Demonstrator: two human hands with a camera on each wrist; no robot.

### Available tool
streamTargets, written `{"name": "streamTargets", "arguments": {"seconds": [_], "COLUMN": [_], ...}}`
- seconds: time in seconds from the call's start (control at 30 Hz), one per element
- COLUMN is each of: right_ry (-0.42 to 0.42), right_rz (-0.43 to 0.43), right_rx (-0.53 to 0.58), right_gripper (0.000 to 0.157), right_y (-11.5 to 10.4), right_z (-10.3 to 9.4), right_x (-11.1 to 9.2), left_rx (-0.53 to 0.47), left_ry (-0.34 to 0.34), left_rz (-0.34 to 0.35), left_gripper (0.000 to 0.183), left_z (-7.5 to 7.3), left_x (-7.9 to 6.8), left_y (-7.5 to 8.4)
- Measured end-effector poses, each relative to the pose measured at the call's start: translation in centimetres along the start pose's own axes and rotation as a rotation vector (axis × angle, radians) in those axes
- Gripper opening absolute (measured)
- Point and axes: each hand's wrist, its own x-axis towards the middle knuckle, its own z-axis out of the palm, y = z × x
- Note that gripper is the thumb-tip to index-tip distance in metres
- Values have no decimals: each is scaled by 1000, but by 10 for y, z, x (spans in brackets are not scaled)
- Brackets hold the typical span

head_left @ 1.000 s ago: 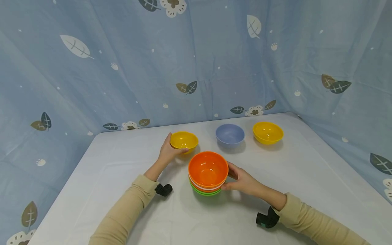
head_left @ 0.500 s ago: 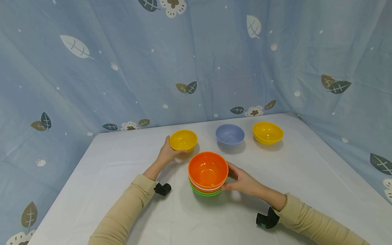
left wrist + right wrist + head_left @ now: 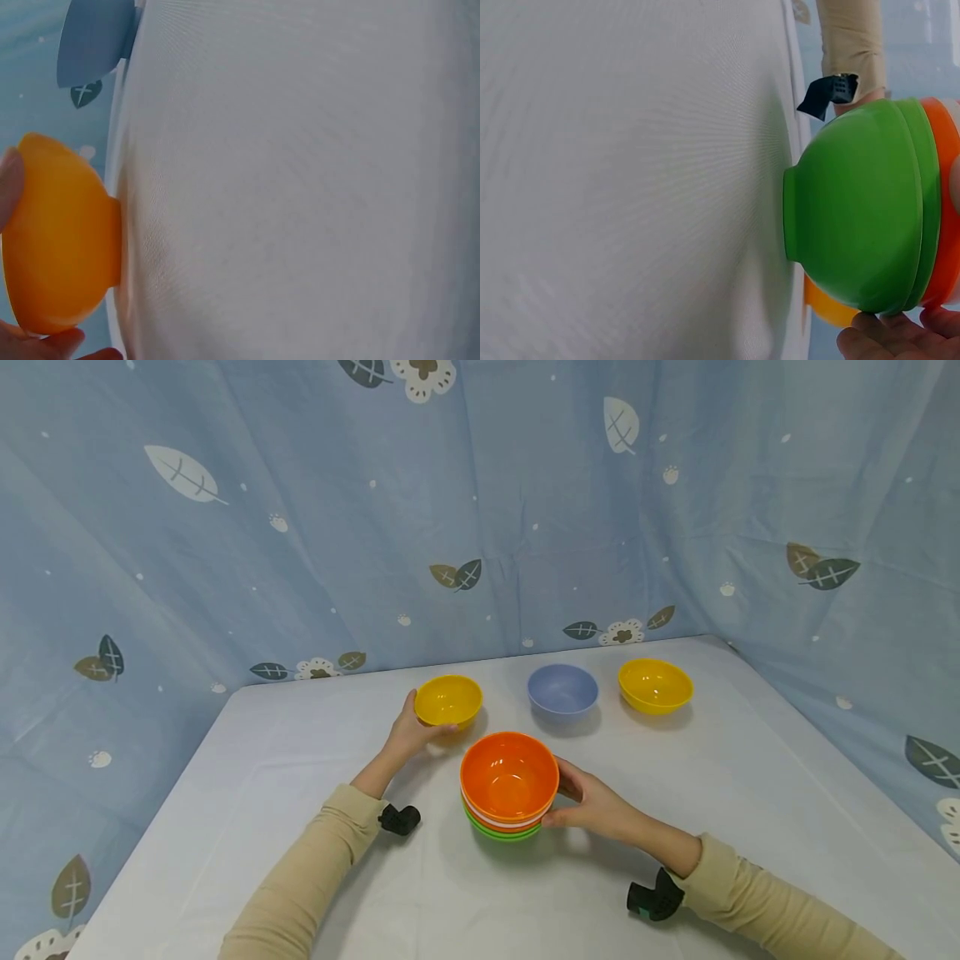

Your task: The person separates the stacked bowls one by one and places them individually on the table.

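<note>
My left hand (image 3: 410, 732) grips a small yellow bowl (image 3: 448, 700) at its left side, thumb along the near side and fingers around the far side. In the left wrist view the foot of this yellow bowl (image 3: 64, 240) is close over the white cloth. My right hand (image 3: 597, 803) holds the right side of a nested stack of bowls (image 3: 510, 777), nearer to me. An orange bowl tops the stack, with white and orange rims below. In the right wrist view a green bowl (image 3: 859, 206) forms the bottom, upright, fingers against its side.
A blue bowl (image 3: 562, 691) stands behind the stack, and a second yellow bowl (image 3: 656, 686) is to its right near the back. The white-covered table (image 3: 360, 877) ends at a patterned blue curtain (image 3: 337, 527). Black wrist cameras (image 3: 655, 895) hang beside both cuffs.
My left hand has shifted the yellow bowl slightly away from me, toward the back of the table. The right hand and the stack have stayed in place.
</note>
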Motion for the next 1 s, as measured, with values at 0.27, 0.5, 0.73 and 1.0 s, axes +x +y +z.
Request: {"name": "streamTargets", "arguments": {"seconds": [0.27, 0.5, 0.73, 1.0], "right_ry": [2, 5, 1, -1], "right_rz": [2, 6, -2, -8], "right_rx": [14, 11, 12, 19], "right_gripper": [85, 85, 85, 84], "right_y": [-1, -1, 0, 1], "right_z": [0, 0, 0, -1], "right_x": [0, 0, 0, -1], "left_rx": [1, -5, -13, -18], "left_ry": [8, 5, 6, 8], "left_rz": [-11, -7, -8, -33], "left_gripper": [104, 103, 105, 111], "left_z": [1, 1, 1, 0], "left_x": [1, -1, -1, -7], "left_y": [0, 1, -1, 1]}}
